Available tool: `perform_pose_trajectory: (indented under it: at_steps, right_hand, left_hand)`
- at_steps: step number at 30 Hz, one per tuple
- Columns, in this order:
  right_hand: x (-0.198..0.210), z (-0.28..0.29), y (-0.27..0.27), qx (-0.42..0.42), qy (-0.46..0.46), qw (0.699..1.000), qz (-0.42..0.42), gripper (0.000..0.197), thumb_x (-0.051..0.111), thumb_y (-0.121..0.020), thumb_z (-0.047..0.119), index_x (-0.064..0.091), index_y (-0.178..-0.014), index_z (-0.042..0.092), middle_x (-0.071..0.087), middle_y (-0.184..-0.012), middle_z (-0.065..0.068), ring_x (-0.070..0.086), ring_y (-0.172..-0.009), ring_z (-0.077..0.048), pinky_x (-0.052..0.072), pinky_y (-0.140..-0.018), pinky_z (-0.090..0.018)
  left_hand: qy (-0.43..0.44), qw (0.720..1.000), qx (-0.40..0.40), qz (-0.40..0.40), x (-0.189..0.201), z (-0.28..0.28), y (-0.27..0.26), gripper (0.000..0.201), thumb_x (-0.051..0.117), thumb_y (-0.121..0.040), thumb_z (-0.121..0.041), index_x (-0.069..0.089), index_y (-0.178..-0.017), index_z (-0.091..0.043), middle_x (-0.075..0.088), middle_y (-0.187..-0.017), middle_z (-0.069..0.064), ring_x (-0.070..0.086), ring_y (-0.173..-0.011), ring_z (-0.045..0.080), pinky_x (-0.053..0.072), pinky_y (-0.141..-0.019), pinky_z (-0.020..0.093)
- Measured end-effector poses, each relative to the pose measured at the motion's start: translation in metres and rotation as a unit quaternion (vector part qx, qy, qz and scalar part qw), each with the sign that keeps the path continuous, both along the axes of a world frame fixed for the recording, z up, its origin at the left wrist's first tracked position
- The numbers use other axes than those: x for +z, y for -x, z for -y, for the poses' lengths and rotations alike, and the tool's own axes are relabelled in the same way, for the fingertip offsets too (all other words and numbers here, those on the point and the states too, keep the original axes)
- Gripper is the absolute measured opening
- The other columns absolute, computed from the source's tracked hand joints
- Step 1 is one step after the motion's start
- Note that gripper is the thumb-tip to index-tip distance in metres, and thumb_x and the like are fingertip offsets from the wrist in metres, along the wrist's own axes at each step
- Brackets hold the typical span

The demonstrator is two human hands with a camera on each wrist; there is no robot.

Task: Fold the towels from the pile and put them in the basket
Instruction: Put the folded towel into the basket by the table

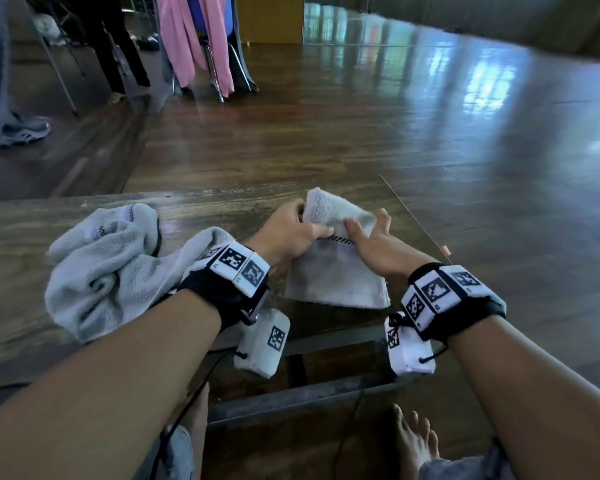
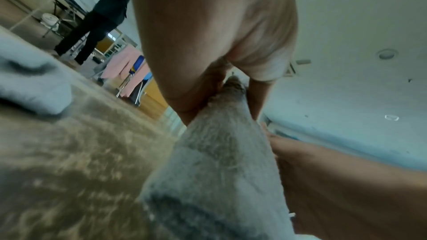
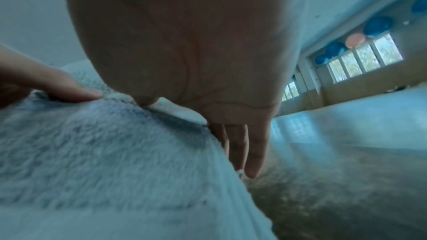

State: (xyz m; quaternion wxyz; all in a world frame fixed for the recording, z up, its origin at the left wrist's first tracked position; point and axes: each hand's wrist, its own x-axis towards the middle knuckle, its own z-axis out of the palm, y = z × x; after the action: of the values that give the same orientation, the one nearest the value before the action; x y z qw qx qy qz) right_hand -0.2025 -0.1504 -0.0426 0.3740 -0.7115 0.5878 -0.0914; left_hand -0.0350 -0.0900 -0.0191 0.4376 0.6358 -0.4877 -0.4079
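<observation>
A grey towel (image 1: 336, 278) lies part-folded on the wooden table (image 1: 32, 341), its far flap raised. My left hand (image 1: 312, 223) grips the flap's left side, thumb on top. In the left wrist view the left hand (image 2: 233, 87) pinches a ridge of the towel (image 2: 219, 161). My right hand (image 1: 368, 223) holds the flap's right side, thumb in front and straight fingers behind. The right wrist view shows the right hand (image 3: 196, 131) at the edge of the towel (image 3: 104, 152). A crumpled pile of grey towels (image 1: 101, 271) sits to the left. No basket is in view.
The table's right edge runs just right of my right hand, with shiny wooden floor beyond. A chair draped with pink cloth (image 1: 201, 39) and a standing person (image 1: 118, 46) are at the back left. My bare foot (image 1: 416, 441) shows under the table's near edge.
</observation>
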Motion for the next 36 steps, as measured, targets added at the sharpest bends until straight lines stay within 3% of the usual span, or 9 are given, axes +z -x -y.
perform_pose_trajectory:
  at_steps: [4,8,11,14,21,24,30,33,36]
  right_hand:
    - [0.028,-0.023,-0.017,-0.056,0.005,0.975,0.217,0.091,0.038,-0.093,0.073,-0.003,-0.155,0.020,0.038,-0.152,-0.021,0.049,-0.133,-0.034,0.044,-0.104,-0.044]
    - [0.050,-0.058,-0.029,-0.072,-0.025,0.911,0.405,0.084,0.066,-0.096,0.032,0.004,-0.151,0.020,0.059,-0.108,-0.011,0.075,-0.069,-0.012,0.058,-0.055,-0.029]
    - [0.075,-0.088,-0.042,-0.030,-0.043,0.882,0.468,0.094,0.066,-0.095,0.011,-0.009,-0.150,0.027,0.063,-0.109,-0.013,0.075,-0.069,-0.013,0.058,-0.056,-0.029]
    - [0.112,-0.121,-0.062,0.019,-0.058,0.864,0.500,0.088,0.060,-0.093,-0.004,-0.002,-0.146,0.027,0.061,-0.111,-0.016,0.074,-0.070,-0.013,0.059,-0.060,-0.031]
    - [0.181,-0.211,-0.149,0.196,-0.077,0.867,0.453,0.065,0.059,-0.092,-0.008,0.020,-0.135,0.022,0.058,-0.128,-0.029,0.066,-0.093,-0.027,0.057,-0.090,-0.051]
    - [0.179,-0.250,-0.202,0.265,-0.028,0.887,0.376,0.064,0.067,-0.092,0.002,0.023,-0.132,0.024,0.063,-0.114,-0.023,0.069,-0.085,-0.021,0.060,-0.076,-0.040]
    - [0.125,-0.330,-0.310,0.317,-0.007,0.918,0.238,0.076,0.083,-0.081,0.026,0.029,-0.133,0.019,0.051,-0.125,-0.005,0.058,-0.110,-0.021,0.053,-0.089,-0.036]
    - [0.077,-0.362,-0.354,0.369,-0.004,0.921,0.127,0.082,0.083,-0.081,0.035,0.034,-0.142,0.012,0.047,-0.141,-0.008,0.050,-0.124,-0.026,0.040,-0.088,-0.031]
    - [0.012,-0.386,-0.382,0.419,-0.029,0.907,0.022,0.074,0.082,-0.081,0.032,0.040,-0.137,0.009,0.052,-0.136,-0.011,0.054,-0.118,-0.027,0.043,-0.085,-0.033]
  left_hand:
    - [0.054,0.998,0.025,-0.021,0.030,-0.034,-0.018,0.040,0.078,-0.083,-0.018,0.061,-0.119,-0.013,0.072,-0.110,0.007,0.070,-0.101,0.026,0.057,-0.092,0.047]
    - [0.065,0.989,0.077,-0.104,0.055,-0.081,-0.039,0.046,0.080,-0.082,-0.017,0.060,-0.122,-0.004,0.071,-0.114,0.016,0.069,-0.104,0.035,0.054,-0.095,0.055]
    - [0.093,0.986,0.103,-0.087,0.085,-0.118,-0.053,0.043,0.079,-0.083,-0.018,0.062,-0.119,-0.002,0.072,-0.113,0.015,0.070,-0.104,0.033,0.055,-0.095,0.051]
    - [0.129,0.980,0.140,-0.058,0.118,-0.163,-0.074,0.039,0.077,-0.085,-0.019,0.064,-0.118,-0.003,0.072,-0.113,0.014,0.069,-0.106,0.032,0.054,-0.097,0.049]
    - [0.193,0.947,0.254,-0.041,0.139,-0.293,-0.149,0.038,0.074,-0.087,-0.025,0.064,-0.120,-0.009,0.073,-0.114,0.009,0.068,-0.110,0.028,0.051,-0.100,0.050]
    - [0.207,0.917,0.335,-0.066,0.118,-0.351,-0.178,0.038,0.075,-0.085,-0.029,0.065,-0.118,-0.012,0.076,-0.108,0.006,0.071,-0.101,0.024,0.058,-0.088,0.040]
    - [0.178,0.820,0.500,-0.214,0.040,-0.446,-0.223,0.028,0.064,-0.095,-0.033,0.065,-0.115,-0.013,0.078,-0.100,0.004,0.075,-0.084,0.016,0.058,-0.062,0.028]
    - [0.110,0.799,0.541,-0.239,-0.015,-0.484,-0.239,0.020,0.059,-0.091,-0.014,0.070,-0.106,-0.012,0.077,-0.099,0.005,0.074,-0.082,0.016,0.056,-0.059,0.025]
    - [0.032,0.780,0.584,-0.220,-0.083,-0.511,-0.233,0.029,0.056,-0.081,0.002,0.073,-0.097,-0.014,0.077,-0.097,0.003,0.073,-0.084,0.018,0.058,-0.065,0.030]
